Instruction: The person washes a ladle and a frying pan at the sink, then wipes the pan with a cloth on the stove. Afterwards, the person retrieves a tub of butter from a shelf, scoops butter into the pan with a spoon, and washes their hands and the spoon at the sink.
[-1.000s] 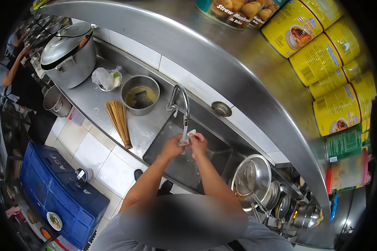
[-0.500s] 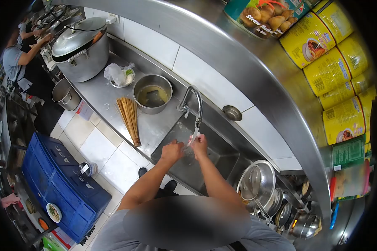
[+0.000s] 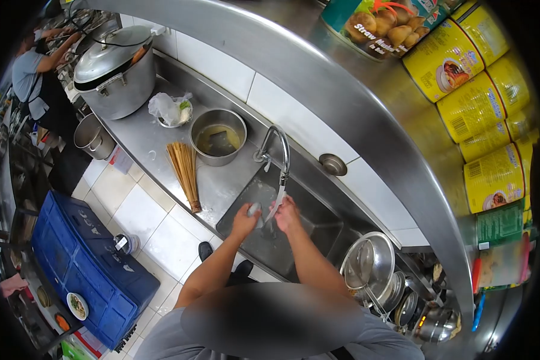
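Note:
Both hands are over the steel sink (image 3: 318, 231), beneath the curved faucet (image 3: 286, 153). My left hand (image 3: 243, 222) has its fingers closed around a small whitish, rounded thing (image 3: 255, 209), whose kind I cannot make out. A pale, tube-like strip (image 3: 279, 199) slants from the faucet's mouth down to the left. My right hand (image 3: 287, 215) is at its right side, fingers curled against it. Wet glints show in the basin below.
Left of the sink stand a steel pot (image 3: 218, 155) with cloudy liquid, a bamboo brush (image 3: 184, 174), a bagged bowl (image 3: 175, 109) and a large lidded pot (image 3: 115, 78). Strainers (image 3: 369, 261) lie at the right. Yellow cans (image 3: 444, 60) fill the overhead shelf. A co-worker (image 3: 33, 75) stands far left.
My hands have drawn slightly apart, and the whitish thing in my left hand now shows. The pale strip slants further left. The co-worker has shifted a little.

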Demonstrator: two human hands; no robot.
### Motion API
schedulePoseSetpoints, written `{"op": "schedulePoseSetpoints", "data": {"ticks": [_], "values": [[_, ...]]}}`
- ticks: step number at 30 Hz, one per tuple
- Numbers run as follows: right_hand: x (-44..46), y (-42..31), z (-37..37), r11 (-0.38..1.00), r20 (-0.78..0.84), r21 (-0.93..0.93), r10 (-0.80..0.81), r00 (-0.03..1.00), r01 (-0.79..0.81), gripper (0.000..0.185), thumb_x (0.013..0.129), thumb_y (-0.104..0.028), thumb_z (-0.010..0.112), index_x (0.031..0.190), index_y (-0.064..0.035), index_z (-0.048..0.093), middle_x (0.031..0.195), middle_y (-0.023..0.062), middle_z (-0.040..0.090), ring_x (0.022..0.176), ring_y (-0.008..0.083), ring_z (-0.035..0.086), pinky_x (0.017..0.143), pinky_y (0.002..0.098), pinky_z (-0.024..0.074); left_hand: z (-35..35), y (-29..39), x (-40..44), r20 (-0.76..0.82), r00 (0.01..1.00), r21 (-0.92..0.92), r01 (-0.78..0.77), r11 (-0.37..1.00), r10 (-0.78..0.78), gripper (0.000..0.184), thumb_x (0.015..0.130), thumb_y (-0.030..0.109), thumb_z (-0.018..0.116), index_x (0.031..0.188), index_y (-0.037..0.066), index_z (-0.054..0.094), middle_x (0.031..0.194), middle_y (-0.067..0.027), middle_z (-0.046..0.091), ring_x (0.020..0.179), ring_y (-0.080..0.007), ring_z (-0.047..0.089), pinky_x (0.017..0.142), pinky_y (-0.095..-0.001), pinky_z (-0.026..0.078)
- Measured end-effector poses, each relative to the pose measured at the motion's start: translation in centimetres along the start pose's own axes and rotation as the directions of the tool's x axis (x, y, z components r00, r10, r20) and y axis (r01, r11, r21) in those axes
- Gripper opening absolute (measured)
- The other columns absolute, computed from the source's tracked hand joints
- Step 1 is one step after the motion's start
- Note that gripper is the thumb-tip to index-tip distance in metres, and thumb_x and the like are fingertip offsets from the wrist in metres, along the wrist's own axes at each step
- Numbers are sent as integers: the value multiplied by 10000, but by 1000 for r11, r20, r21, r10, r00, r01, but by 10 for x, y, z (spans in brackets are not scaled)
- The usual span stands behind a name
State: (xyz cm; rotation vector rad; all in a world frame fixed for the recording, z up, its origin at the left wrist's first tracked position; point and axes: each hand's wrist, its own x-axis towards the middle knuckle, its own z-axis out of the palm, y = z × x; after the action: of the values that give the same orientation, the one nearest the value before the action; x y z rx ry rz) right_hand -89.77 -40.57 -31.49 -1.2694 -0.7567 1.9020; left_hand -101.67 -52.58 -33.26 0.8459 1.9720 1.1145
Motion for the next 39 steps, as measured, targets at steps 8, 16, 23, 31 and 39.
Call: {"op": "schedulePoseSetpoints", "data": {"ticks": [8, 16, 23, 31, 39], "values": [[10, -12, 15, 931, 153, 305, 160, 975, -201, 245, 922, -377, 605, 940, -134, 579, 799, 6, 567, 804, 219, 590, 805, 386, 487, 10, 1, -14, 11, 951, -27, -309, 951, 310, 326, 859, 262, 668, 1066, 25, 585, 1046, -222, 633, 978, -329, 628, 862, -390, 479], [13, 0, 22, 971, 135, -35, 239, 962, -236, 230, 939, -368, 608, 862, -157, 560, 781, 13, 611, 974, 272, 625, 824, 432, 469, 13, 19, -11, -50, 989, -101, -147, 984, 142, 350, 816, 265, 699, 1078, 58, 594, 995, -229, 668, 954, -411, 640, 816, -450, 503], [-6, -17, 28, 944, 139, 197, 241, 961, -265, 220, 949, -363, 597, 899, -152, 563, 862, 46, 621, 1037, 338, 611, 835, 452, 488, -18, -15, 8, -135, 953, 65, -264, 962, 271, 401, 792, 263, 711, 1143, 99, 607, 1049, -223, 627, 967, -441, 606, 804, -484, 508], [12, 17, 17, 920, 28, -23, 391, 920, -391, 171, 953, -291, 554, 970, -123, 584, 771, 35, 594, 707, 169, 611, 602, 381, 530, -25, 56, 0, 238, 930, 345, -352, 870, 281, 372, 771, 248, 692, 1136, 194, 648, 1123, -198, 579, 958, -407, 616, 801, -486, 525], [-10, -13, 3, 674, 268, -175, 734, 624, -718, 276, 982, -274, 479, 1222, -137, 472, 640, -30, 386, 443, 78, 335, 379, 246, 252, -130, 113, 73, -151, 875, 466, -347, 814, 460, 422, 780, 312, 714, 1167, 164, 640, 1177, -227, 540, 1016, -398, 600, 814, -451, 528]]}}
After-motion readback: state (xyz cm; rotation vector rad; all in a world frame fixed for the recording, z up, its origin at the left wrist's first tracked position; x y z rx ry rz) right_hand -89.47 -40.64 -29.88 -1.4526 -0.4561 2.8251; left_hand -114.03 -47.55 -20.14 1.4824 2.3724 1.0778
